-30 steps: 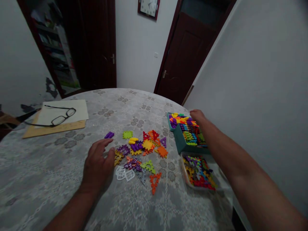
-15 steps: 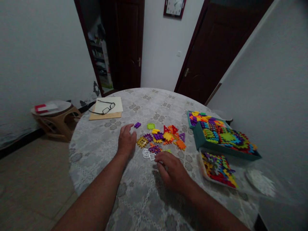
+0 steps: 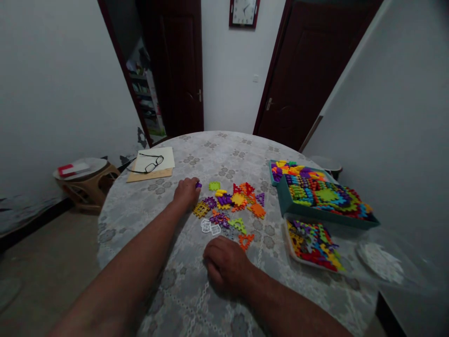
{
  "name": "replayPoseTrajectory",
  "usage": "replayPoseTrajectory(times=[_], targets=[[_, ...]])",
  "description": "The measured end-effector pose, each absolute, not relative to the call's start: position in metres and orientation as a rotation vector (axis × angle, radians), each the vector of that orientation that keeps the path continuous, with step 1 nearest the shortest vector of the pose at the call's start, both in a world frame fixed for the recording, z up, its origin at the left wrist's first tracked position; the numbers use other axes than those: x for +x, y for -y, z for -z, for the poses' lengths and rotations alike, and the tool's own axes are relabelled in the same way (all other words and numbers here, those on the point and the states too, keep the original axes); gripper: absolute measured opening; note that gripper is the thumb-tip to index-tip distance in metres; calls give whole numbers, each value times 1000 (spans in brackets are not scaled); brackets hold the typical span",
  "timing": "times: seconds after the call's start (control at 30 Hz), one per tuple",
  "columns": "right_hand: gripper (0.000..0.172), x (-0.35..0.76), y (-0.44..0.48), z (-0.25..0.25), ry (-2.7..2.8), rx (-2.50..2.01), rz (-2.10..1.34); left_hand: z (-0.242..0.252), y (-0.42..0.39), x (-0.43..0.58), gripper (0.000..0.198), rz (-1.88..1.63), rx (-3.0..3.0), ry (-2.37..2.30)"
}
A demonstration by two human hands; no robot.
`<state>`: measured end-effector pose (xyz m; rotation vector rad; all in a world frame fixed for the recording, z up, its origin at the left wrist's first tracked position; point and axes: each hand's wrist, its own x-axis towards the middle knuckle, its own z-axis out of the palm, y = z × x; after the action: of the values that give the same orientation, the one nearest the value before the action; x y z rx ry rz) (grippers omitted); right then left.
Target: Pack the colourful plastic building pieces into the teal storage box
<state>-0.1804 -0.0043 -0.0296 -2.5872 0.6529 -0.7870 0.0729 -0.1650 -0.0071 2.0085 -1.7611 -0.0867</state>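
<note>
My left hand [image 3: 185, 193] is closed over a purple plastic building piece [image 3: 199, 185], most of it hidden by the fingers. My right hand [image 3: 226, 263] rests on the tablecloth, nearer to me, with its fingers curled in; whatever may be under them is hidden. Between and beyond the hands lies a loose heap of interlocking plastic pieces. Among them are a yellow lattice square [image 3: 201, 209], two white frames [image 3: 211, 227], a lime green triangle [image 3: 238, 225], an orange triangle [image 3: 246, 241] just above my right hand, and a lime green square [image 3: 214, 186] set apart at the back.
At the right stand a teal box [image 3: 286, 201] and its lid [image 3: 272, 174], both full of colored pieces, and a clear tub [image 3: 291, 252] of more pieces. A bag of white pieces [image 3: 380, 264] lies farther right. Eyeglasses [image 3: 150, 167] rest on papers [image 3: 170, 159] at the left.
My left hand has moved onto the purple piece and closed on it. My right hand has drawn back toward me from the white frames, uncovering the lime green and orange triangles.
</note>
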Motion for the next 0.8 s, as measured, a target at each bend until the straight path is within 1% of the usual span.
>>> replayPoseTrajectory(times=[0.07, 0.13, 0.27, 0.37, 0.5, 0.63, 0.73, 0.8], targets=[[12, -181, 5, 29, -635, -2574, 810, 5, 166, 72, 38, 89, 2006, 1780], [11, -181, 6, 28, -627, -2562, 829, 2, 165, 67, 44, 104, 1920, 1862], [10, -181, 8, 26, -628, -2556, 822, -3, 159, 45, 50, 194, 1494, 2239], [9, -182, 9, 26, -618, -2578, 814, -4, 159, 27, 51, 234, 1395, 2405], [10, -183, 9, 29, -620, -2605, 775, -4, 162, 18, 58, 246, 1384, 2474], [12, -185, 8, 28, -618, -2596, 771, -5, 162, 21, 56, 246, 1321, 2500], [13, -187, 10, 21, -630, -2576, 852, -5, 159, 22, 55, 280, 1269, 2515], [16, -192, 15, 17, -677, -2558, 966, -3, 157, 21, 51, 307, 1258, 2499]])
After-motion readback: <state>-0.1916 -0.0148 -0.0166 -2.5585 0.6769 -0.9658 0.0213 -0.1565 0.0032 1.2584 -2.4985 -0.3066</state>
